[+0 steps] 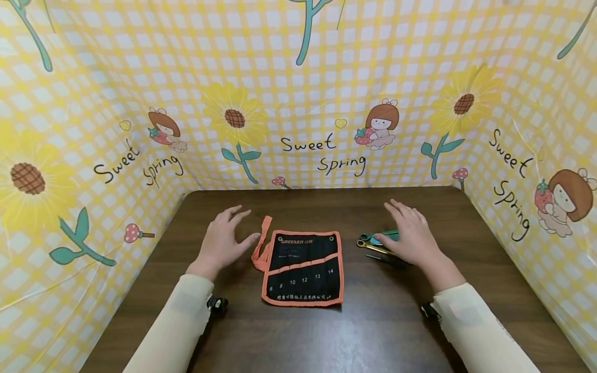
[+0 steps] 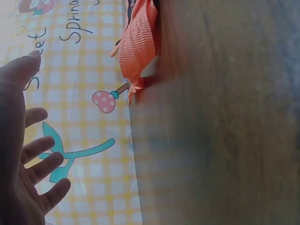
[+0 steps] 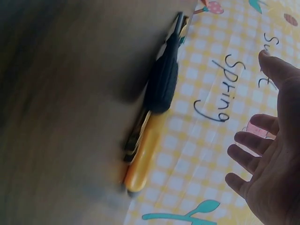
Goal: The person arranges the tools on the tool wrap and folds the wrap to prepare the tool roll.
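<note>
Checked cloth (image 1: pixel 186 52) surrounds the desk (image 1: pixel 308 342), a pouch (image 1: pixel 303 267) flat between left hand (image 1: pixel 223 242) and right hand (image 1: pixel 412 237), each grip spread and holding nothing, work on the tools (image 3: pixel 161 86) by the right seemingly unstarted.

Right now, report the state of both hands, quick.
Left hand: open, holding nothing.
Right hand: open, holding nothing.

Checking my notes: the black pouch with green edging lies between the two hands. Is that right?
The edging is orange, not green, as the head view shows; the black pouch does lie between the left hand and right hand.
</note>
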A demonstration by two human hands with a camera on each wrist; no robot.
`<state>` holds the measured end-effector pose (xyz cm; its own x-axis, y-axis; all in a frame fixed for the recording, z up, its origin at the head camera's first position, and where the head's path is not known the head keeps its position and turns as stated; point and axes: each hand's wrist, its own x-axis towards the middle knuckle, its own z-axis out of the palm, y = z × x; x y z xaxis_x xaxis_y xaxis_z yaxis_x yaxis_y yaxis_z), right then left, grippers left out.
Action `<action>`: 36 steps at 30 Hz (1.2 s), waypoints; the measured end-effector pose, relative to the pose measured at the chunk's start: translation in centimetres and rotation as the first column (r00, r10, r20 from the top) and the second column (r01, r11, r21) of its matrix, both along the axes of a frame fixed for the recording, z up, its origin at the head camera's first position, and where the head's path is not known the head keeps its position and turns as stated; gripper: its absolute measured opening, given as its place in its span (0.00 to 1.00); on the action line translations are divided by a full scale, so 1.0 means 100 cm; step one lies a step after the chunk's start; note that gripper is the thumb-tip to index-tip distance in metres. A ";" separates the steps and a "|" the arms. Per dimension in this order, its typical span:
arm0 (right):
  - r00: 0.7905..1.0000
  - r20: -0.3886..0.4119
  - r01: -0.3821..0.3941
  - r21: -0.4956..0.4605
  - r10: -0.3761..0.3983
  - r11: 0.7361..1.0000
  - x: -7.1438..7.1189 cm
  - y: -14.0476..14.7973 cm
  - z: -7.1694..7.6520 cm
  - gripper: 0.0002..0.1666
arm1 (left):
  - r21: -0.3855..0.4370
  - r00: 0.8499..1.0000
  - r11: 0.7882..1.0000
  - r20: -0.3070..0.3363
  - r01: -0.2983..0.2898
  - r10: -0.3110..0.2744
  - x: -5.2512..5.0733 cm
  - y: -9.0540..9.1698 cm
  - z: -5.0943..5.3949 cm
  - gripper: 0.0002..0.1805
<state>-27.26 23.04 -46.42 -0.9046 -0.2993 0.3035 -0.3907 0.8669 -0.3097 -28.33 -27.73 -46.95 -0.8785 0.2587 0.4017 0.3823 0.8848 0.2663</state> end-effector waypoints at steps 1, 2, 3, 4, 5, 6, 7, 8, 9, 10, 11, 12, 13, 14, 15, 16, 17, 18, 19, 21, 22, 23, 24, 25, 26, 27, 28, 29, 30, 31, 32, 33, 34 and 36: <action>1.000 -0.002 -0.006 -0.004 0.006 1.000 0.000 -0.002 0.001 0.56 | 0.001 1.000 1.000 0.001 -0.001 0.001 0.001 0.000 0.000 0.41; 1.000 -0.006 -0.012 -0.008 0.012 1.000 0.001 -0.005 0.001 0.55 | 0.002 1.000 1.000 0.001 -0.003 0.003 0.002 0.000 -0.001 0.41; 1.000 -0.010 -0.018 -0.013 0.018 1.000 0.001 -0.007 0.001 0.55 | 0.002 1.000 1.000 -0.001 -0.003 0.003 0.002 0.000 -0.002 0.41; 1.000 -0.014 -0.023 -0.015 0.023 1.000 0.001 -0.010 0.002 0.54 | 0.003 1.000 1.000 -0.003 -0.003 0.003 0.003 0.000 -0.003 0.41; 0.999 -0.018 -0.027 -0.017 0.027 0.999 0.002 -0.012 0.002 0.54 | 0.005 1.000 1.000 -0.007 -0.003 0.003 0.004 0.001 -0.003 0.40; 0.999 -0.020 -0.032 -0.019 0.031 0.999 0.002 -0.015 0.002 0.54 | 0.007 1.000 1.000 -0.011 -0.002 0.002 0.005 0.001 -0.004 0.40; 0.999 -0.019 -0.035 -0.020 0.035 0.999 0.002 -0.017 0.002 0.53 | 0.010 1.000 1.000 -0.015 0.000 0.000 0.005 0.002 -0.004 0.40; 0.999 -0.020 -0.040 -0.019 0.039 0.999 0.002 -0.019 0.002 0.53 | 0.013 1.000 1.000 -0.017 0.001 -0.001 0.007 0.003 -0.005 0.39; 0.999 -0.018 -0.040 -0.016 0.040 0.999 0.003 -0.021 0.001 0.53 | 0.016 1.000 1.000 -0.018 0.004 -0.004 0.008 0.004 -0.005 0.39; 0.999 -0.015 -0.043 -0.015 0.043 0.999 0.003 -0.023 0.000 0.53 | 0.020 1.000 1.000 -0.017 0.007 -0.006 0.010 0.005 -0.005 0.38; 0.999 -0.010 -0.046 -0.017 0.046 0.999 0.003 -0.025 0.000 0.52 | 0.024 1.000 1.000 -0.018 0.010 -0.010 0.011 0.006 -0.005 0.38; 0.999 -0.006 -0.051 -0.021 0.051 0.998 0.003 -0.027 -0.001 0.52 | 0.028 1.000 0.999 -0.019 0.016 -0.016 0.013 0.007 -0.005 0.37; 0.998 -0.002 -0.056 -0.022 0.056 0.998 0.003 -0.029 -0.001 0.51 | 0.030 1.000 0.999 -0.017 0.018 -0.018 0.015 0.009 -0.005 0.37; 0.998 0.001 -0.062 -0.025 0.062 0.998 0.003 -0.032 -0.002 0.51 | 0.033 1.000 0.999 -0.013 0.021 -0.020 0.016 0.010 -0.005 0.37; 0.998 0.006 -0.068 -0.029 0.069 0.997 0.003 -0.034 -0.002 0.50 | 0.037 1.000 0.999 -0.009 0.022 -0.022 0.018 0.012 -0.005 0.37; 0.997 0.010 -0.078 -0.035 0.078 0.996 0.003 -0.036 -0.002 0.50 | 0.039 1.000 0.999 -0.005 0.025 -0.025 0.020 0.013 -0.004 0.38; 0.996 0.017 -0.084 -0.039 0.084 0.996 0.003 -0.038 -0.003 0.49 | 0.042 1.000 0.999 -0.002 0.028 -0.028 0.022 0.015 -0.004 0.38; 0.995 0.024 -0.091 -0.039 0.092 0.995 0.003 -0.040 -0.003 0.49 | 0.044 0.999 0.999 0.004 0.032 -0.032 0.023 0.017 -0.004 0.39; 0.995 0.034 -0.097 -0.040 0.098 0.995 0.003 -0.042 -0.003 0.48 | 0.046 0.999 0.998 0.011 0.033 -0.033 0.025 0.018 -0.004 0.39; 0.992 0.051 -0.110 -0.042 0.112 0.993 0.003 -0.047 -0.003 0.47 | 0.049 0.999 0.998 0.022 0.041 -0.042 0.028 0.021 -0.005 0.39; 0.991 0.061 -0.116 -0.041 0.118 0.992 0.004 -0.049 -0.002 0.47 | 0.049 0.999 0.998 0.026 0.046 -0.047 0.031 0.023 -0.006 0.38; 0.990 0.074 -0.120 -0.040 0.123 0.992 0.004 -0.052 -0.002 0.46 | 0.049 0.998 0.997 0.029 0.052 -0.053 0.032 0.024 -0.006 0.37; 0.988 0.082 -0.128 -0.039 0.131 0.991 0.004 -0.054 -0.002 0.46 | 0.046 0.998 0.997 0.033 0.058 -0.060 0.035 0.025 -0.007 0.36; 0.986 0.091 -0.134 -0.036 0.137 0.990 0.004 -0.057 -0.002 0.46 | 0.044 0.997 0.997 0.035 0.065 -0.066 0.037 0.026 -0.008 0.34; 0.985 0.096 -0.141 -0.032 0.143 0.990 0.004 -0.059 -0.003 0.46 | 0.039 0.997 0.997 0.038 0.070 -0.071 0.039 0.027 -0.009 0.33; 0.984 0.102 -0.145 -0.026 0.147 0.989 0.004 -0.061 -0.003 0.45 | 0.037 0.996 0.996 0.043 0.076 -0.077 0.041 0.027 -0.011 0.32; 0.983 0.105 -0.151 -0.019 0.152 0.988 0.004 -0.063 -0.004 0.45 | 0.035 0.995 0.996 0.049 0.079 -0.081 0.043 0.028 -0.012 0.31; 0.982 0.107 -0.155 -0.017 0.156 0.988 0.004 -0.064 -0.005 0.45 | 0.033 0.995 0.996 0.054 0.085 -0.086 0.045 0.028 -0.014 0.31; 0.981 0.108 -0.161 -0.014 0.162 0.987 0.004 -0.066 -0.006 0.45 | 0.028 0.994 0.996 0.060 0.085 -0.086 0.046 0.028 -0.016 0.30; 0.980 0.111 -0.167 -0.009 0.167 0.986 0.005 -0.068 -0.006 0.44 | 0.027 0.994 0.996 0.068 0.084 -0.086 0.048 0.029 -0.017 0.30; 0.979 0.113 -0.173 -0.003 0.173 0.985 0.005 -0.069 -0.007 0.43 | 0.024 0.993 0.996 0.077 0.083 -0.085 0.050 0.029 -0.018 0.30; 0.977 0.118 -0.180 -0.002 0.179 0.984 0.005 -0.071 -0.007 0.42 | 0.026 0.993 0.996 0.085 0.085 -0.086 0.051 0.029 -0.020 0.30; 0.974 0.123 -0.190 -0.006 0.189 0.982 0.005 -0.072 -0.007 0.42 | 0.026 0.992 0.996 0.091 0.087 -0.089 0.053 0.030 -0.020 0.30; 0.967 0.141 -0.213 -0.007 0.212 0.977 0.005 -0.075 -0.008 0.40 | 0.020 0.991 0.996 0.100 0.089 -0.090 0.057 0.031 -0.022 0.29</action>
<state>-26.73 15.58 -47.20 -0.8532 -0.4913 0.1751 -0.5196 0.7712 -0.3677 -22.64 -24.61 -49.10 -0.8884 0.3325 0.3165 0.4301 0.8439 0.3207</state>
